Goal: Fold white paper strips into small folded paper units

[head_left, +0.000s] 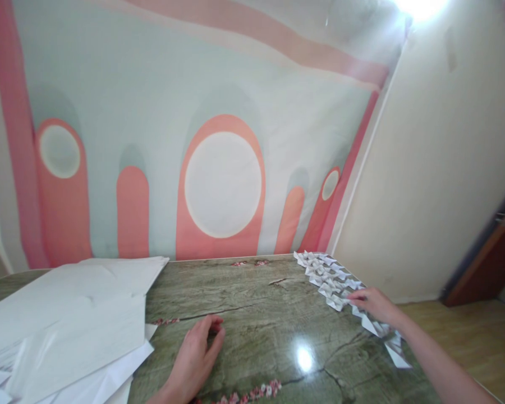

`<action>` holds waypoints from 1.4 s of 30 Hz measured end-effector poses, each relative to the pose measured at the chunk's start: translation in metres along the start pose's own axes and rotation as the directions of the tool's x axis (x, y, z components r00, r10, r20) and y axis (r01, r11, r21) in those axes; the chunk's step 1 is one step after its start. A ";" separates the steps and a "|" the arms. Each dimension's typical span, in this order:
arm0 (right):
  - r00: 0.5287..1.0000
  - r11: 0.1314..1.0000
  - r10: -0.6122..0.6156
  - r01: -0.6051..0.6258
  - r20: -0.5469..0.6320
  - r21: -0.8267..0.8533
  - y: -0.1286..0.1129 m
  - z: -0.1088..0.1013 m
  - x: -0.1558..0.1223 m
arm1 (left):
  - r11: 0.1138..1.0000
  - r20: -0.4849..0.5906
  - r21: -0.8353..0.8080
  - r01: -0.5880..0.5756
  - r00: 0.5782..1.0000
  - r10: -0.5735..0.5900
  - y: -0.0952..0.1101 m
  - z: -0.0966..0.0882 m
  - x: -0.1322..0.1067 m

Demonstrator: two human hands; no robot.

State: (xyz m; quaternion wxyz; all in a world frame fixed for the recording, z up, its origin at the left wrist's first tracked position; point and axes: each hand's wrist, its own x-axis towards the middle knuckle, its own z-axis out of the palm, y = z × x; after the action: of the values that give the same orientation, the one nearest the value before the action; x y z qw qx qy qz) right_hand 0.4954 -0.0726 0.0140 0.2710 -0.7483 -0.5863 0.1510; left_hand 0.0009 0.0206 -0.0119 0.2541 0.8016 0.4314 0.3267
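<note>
Rows of small white folded paper boats (326,278) line the right edge of the table, close together. My right hand (374,304) reaches in over them from the right. Its fingertips pinch at one folded paper boat in the rows, and the hand partly covers the pieces beneath it. My left hand (196,350) rests on the table near the middle front, holding nothing. Its fingers are loosely curved, with the thumb apart from them. Left of that hand lies a stack of large white paper sheets (88,314), some askew.
The table (244,314) has a glossy green wood-grain top with printed pink blossoms. Behind it hangs a pink and pale-green wall covering (160,112). A plain wall (429,168) and a brown door (488,258) stand to the right.
</note>
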 end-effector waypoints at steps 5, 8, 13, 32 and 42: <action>0.999 0.999 -0.021 0.023 0.047 -0.030 0.010 0.002 0.004 | 1.000 -0.007 0.021 -0.010 1.000 0.010 0.001 0.000 -0.001; 0.998 0.998 -0.034 0.037 0.053 -0.050 0.015 0.003 0.006 | 0.999 -0.014 0.028 -0.017 1.000 0.018 -0.001 0.000 0.000; 0.997 0.996 -0.042 0.046 0.057 -0.081 0.019 0.005 0.009 | 0.999 -0.010 0.031 -0.033 0.999 0.034 -0.006 0.003 0.001; 0.950 0.912 -0.311 0.286 -0.040 -0.292 -0.050 0.020 -0.005 | 0.999 -0.023 0.033 -0.023 0.999 0.023 -0.002 0.003 -0.001; 0.690 0.694 -0.663 0.712 0.290 -0.106 -0.204 0.148 -0.053 | 0.998 -0.051 0.052 0.022 0.999 -0.020 0.006 0.003 -0.010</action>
State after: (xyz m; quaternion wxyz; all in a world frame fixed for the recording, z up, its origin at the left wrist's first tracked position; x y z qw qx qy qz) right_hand 0.2389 -0.0563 0.0086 0.1578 -0.4736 -0.8644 0.0603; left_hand 0.0019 0.0086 -0.0124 0.2253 0.7951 0.4545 0.3325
